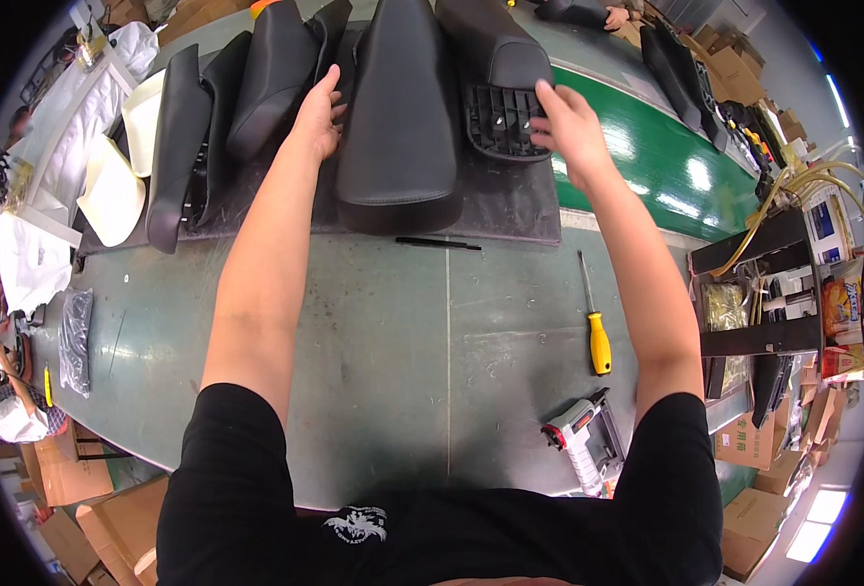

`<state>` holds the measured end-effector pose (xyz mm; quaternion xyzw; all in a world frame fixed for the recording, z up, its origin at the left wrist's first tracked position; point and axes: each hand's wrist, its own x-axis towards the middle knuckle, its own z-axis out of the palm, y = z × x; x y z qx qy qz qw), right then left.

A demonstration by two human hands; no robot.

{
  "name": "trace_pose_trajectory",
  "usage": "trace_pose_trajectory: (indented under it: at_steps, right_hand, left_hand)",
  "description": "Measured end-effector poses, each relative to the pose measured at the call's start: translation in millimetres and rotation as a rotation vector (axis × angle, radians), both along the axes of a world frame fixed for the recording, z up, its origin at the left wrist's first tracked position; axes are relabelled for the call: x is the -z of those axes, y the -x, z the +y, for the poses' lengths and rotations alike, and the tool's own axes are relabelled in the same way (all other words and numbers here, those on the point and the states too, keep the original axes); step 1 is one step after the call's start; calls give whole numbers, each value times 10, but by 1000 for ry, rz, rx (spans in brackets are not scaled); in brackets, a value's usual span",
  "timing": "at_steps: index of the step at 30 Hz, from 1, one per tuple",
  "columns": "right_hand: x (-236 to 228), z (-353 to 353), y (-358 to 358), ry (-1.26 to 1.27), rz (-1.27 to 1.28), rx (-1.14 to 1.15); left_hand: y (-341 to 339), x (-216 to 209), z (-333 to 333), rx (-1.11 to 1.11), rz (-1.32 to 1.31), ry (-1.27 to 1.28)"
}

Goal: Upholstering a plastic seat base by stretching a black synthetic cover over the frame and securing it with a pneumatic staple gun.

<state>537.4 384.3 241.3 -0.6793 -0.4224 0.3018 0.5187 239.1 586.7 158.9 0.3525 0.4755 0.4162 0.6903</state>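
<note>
A long black padded seat [400,127] with a stitched seam lies on a dark mat between my two hands. My left hand [319,119] is held beside its left edge, thumb up and fingers apart, with nothing in it. Further right is another black seat [512,61], whose ribbed plastic base [503,122] shows at its near end. My right hand [570,127] is by the right side of that base, its fingers spread and slightly blurred; whether they touch the base is hard to tell. To the left of my left hand rests one more black seat [273,93].
Black curved panels [175,146] and cream foam pieces [114,195] lie at the left. Thin black strips [439,243], a yellow-handled screwdriver [599,342] and a staple gun [580,444] are on the green table [373,391]. A dark shelf rack [759,293] stands at the right; another person's hand [617,17] shows far off.
</note>
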Motion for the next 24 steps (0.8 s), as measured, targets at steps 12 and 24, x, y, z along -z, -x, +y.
trace_pose_trajectory:
  at_steps: [12, 24]
  right_hand:
    - [546, -874, 926, 136, 384, -253]
    - [528, -408, 1113, -5, 500, -63]
  left_hand:
    - [159, 259, -491, 220, -322, 44]
    - [-239, -246, -500, 269, -166, -103]
